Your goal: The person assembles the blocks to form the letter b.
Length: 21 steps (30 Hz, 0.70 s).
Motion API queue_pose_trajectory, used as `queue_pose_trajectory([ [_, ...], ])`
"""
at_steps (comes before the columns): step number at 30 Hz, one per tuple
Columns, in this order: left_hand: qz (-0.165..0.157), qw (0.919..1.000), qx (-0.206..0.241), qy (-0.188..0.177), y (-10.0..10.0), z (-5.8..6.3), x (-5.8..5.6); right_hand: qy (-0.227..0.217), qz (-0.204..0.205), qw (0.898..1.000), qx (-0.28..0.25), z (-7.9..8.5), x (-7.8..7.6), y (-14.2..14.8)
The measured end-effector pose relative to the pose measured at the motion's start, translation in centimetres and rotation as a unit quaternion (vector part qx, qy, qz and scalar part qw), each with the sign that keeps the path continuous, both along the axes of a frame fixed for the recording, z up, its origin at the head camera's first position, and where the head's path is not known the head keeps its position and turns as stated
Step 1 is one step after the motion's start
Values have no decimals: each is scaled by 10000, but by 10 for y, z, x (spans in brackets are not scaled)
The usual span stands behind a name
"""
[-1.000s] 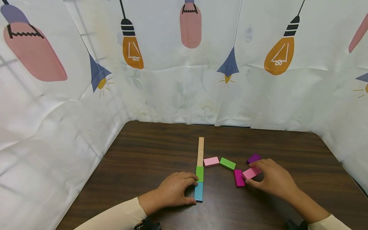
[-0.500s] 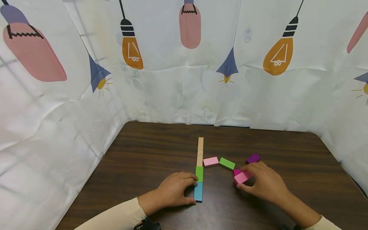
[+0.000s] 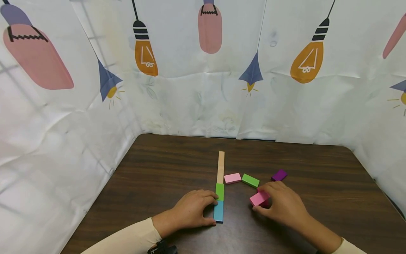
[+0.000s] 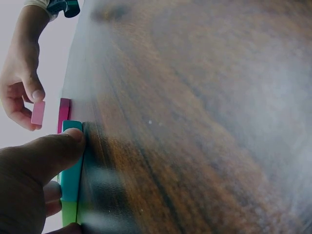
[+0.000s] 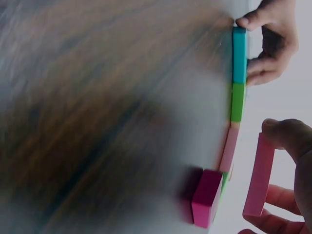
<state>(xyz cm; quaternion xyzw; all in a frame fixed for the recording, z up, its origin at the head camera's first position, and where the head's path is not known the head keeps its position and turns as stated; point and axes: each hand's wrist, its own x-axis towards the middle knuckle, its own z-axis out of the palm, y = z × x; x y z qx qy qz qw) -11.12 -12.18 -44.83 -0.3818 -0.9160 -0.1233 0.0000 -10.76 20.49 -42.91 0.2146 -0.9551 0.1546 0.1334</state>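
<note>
My right hand point(image 3: 285, 204) pinches a pink block point(image 3: 258, 198) by its ends, thumb at one and fingers at the other. The right wrist view shows the pink block point(image 5: 259, 175) raised off the table. Below it lies a magenta block point(image 5: 207, 197), mostly covered by hand and pink block in the head view. My left hand point(image 3: 191, 208) rests at the blue block point(image 3: 218, 211), its thumb at the near end and fingertips by the joint with a green block point(image 3: 220, 191). Two tan blocks point(image 3: 221, 165) continue that straight row away from me.
A light pink block point(image 3: 233, 178) and another green block point(image 3: 250, 180) branch off the row to the right. Farther right sits a purple block point(image 3: 279, 175). All lie flat on the dark wooden table point(image 3: 171, 162), with a printed white curtain point(image 3: 190, 102) behind.
My right hand has lifted the pink block and carried it left, across the top of the magenta block. The left hand has stayed in place at the blue block.
</note>
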Motion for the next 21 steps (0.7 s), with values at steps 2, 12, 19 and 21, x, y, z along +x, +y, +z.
queue_pose_trajectory([
  [2,-5,10000,3,7,0,0,0,1,12,10000,42,0,1,-3],
  [12,11,10000,-28,-34,0,-1,0,-241,27,9996,163,-5,4,-16],
  [19,6,10000,-23,-10,0,0,0,-117,146,9996,193,-10,7,-24],
  [21,5,10000,-26,-10,0,0,-1,-142,153,9996,210,-10,7,-26],
])
